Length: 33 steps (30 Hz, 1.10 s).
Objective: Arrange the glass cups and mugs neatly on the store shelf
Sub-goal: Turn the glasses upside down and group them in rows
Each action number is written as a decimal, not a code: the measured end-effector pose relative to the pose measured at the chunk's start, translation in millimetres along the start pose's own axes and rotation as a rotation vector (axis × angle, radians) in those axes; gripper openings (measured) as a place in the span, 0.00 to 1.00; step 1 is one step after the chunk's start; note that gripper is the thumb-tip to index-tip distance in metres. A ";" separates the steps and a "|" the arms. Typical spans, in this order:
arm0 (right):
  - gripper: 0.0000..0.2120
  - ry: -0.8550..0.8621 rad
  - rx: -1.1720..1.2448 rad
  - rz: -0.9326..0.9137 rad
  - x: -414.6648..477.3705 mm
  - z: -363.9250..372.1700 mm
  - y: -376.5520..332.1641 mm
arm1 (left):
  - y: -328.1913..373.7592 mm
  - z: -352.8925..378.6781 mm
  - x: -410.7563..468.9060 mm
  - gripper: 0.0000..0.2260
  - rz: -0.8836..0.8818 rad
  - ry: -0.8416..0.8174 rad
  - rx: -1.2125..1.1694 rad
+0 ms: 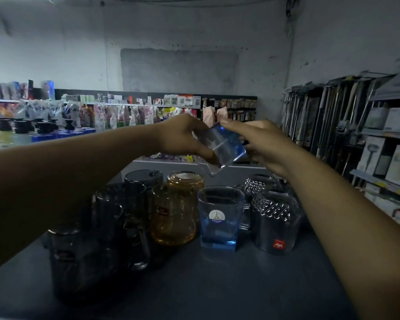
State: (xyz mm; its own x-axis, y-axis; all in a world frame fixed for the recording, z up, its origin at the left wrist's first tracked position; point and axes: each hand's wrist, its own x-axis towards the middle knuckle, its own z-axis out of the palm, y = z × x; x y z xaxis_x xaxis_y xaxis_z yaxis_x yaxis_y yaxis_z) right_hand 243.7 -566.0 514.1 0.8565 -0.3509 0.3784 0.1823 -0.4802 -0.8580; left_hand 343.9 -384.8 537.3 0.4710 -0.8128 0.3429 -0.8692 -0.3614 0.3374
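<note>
Head view shows the left hand [183,137] curled round a tilted blue glass [224,146], the right hand [261,144] apparently pinching its top corner, above the far edge of the shelf [194,285]; best levelled, then lowered gently behind the blue mug [221,218].

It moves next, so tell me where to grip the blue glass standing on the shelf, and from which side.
Probably from above: pinch the standing blue glass near its rim, on its flat front and back walls. It stands upright, mouth open, while the amber mug and the cut-pattern glass crowd its left and right sides.
</note>
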 end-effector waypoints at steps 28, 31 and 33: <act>0.31 -0.371 -0.740 -0.138 7.7 4.3 36.1 | -34.9 14.9 9.3 0.13 0.089 -0.356 0.325; 0.31 -0.367 -0.750 -0.142 8.2 5.3 39.3 | -27.8 14.6 7.3 0.13 0.107 -0.342 0.344; 0.30 -0.387 -0.760 -0.136 8.9 5.4 41.3 | -19.9 13.7 4.3 0.13 0.130 -0.331 0.347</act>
State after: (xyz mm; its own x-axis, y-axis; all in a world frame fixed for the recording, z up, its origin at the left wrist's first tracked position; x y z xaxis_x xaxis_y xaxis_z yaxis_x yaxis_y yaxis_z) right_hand 261.4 -584.6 480.2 0.9801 -0.0197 0.1975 0.0407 -0.9541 -0.2966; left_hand 361.2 -387.4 520.0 0.3313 -0.9424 0.0468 -0.9429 -0.3325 -0.0205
